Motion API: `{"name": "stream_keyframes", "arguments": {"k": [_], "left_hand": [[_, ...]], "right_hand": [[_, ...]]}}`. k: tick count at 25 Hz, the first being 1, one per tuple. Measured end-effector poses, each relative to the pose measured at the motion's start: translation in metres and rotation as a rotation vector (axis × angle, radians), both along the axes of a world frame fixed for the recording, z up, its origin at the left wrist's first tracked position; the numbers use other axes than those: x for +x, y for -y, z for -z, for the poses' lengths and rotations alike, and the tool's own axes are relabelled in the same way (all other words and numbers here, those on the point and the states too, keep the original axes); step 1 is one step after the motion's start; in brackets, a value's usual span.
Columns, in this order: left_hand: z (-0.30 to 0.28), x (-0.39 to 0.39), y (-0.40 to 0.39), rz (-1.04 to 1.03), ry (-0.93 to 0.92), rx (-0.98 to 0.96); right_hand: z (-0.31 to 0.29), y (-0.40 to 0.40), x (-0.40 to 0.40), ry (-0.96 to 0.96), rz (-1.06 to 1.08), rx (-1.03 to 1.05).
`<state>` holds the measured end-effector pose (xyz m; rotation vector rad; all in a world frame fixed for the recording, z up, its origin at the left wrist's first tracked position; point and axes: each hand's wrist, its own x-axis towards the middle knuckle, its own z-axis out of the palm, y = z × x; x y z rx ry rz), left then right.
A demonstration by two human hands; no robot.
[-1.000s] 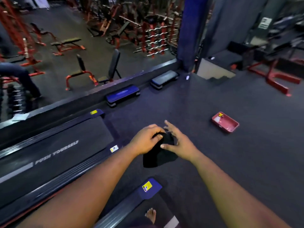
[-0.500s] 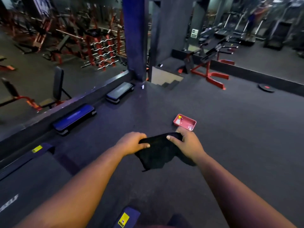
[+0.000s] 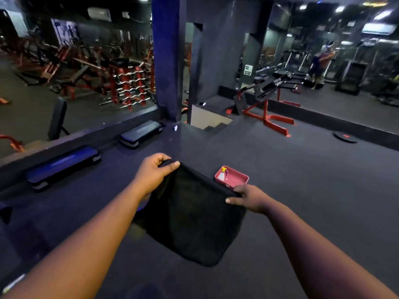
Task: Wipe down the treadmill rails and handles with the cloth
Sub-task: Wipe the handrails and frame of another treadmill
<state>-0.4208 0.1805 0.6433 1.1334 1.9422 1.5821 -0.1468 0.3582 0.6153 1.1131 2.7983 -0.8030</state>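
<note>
A black cloth (image 3: pixel 192 214) hangs spread out in front of me above the dark gym floor. My left hand (image 3: pixel 154 172) pinches its upper left corner. My right hand (image 3: pixel 248 197) pinches the upper right corner, so the top edge is stretched between the two hands. The treadmill itself is almost out of view; only a sliver of it shows at the lower left edge.
A red tray (image 3: pixel 234 176) holding a spray bottle (image 3: pixel 223 172) lies on the floor just beyond the cloth. Two blue step platforms (image 3: pixel 62 164) sit along the left ledge. A red bench frame (image 3: pixel 267 115), a blue pillar (image 3: pixel 167 57) and a stairwell (image 3: pixel 210 123) stand ahead.
The cloth went from bunched between my hands to spread wide, as the hands moved apart. My view swung right and up, away from the treadmill deck.
</note>
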Motion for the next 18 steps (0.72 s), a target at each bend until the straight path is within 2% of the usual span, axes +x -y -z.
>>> {"name": "stream_keyframes", "arguments": {"k": [3, 7, 9, 11, 13, 15, 18], "left_hand": [[0.031, 0.026, -0.031, -0.066, 0.227, 0.050], [0.004, 0.022, -0.057, -0.180, 0.239, 0.077], [-0.005, 0.014, -0.068, -0.250, 0.244, 0.108], [0.003, 0.011, -0.073, -0.277, 0.251, 0.070], [0.020, 0.009, -0.078, -0.286, 0.335, 0.010], [0.037, 0.005, -0.082, -0.282, 0.535, 0.001], [0.054, -0.009, -0.087, -0.277, 0.815, 0.074]], "right_hand": [[0.048, -0.017, 0.025, -0.229, 0.102, -0.081], [0.032, -0.059, 0.035, -0.080, 0.190, 0.174], [0.018, -0.079, 0.028, -0.095, 0.204, 0.185], [0.014, -0.080, 0.007, -0.278, 0.320, 0.024], [0.013, -0.073, -0.028, -0.482, 0.414, -0.261], [0.012, -0.062, -0.073, -0.542, 0.410, -0.559], [0.006, -0.041, -0.138, -0.506, 0.310, -0.770]]}}
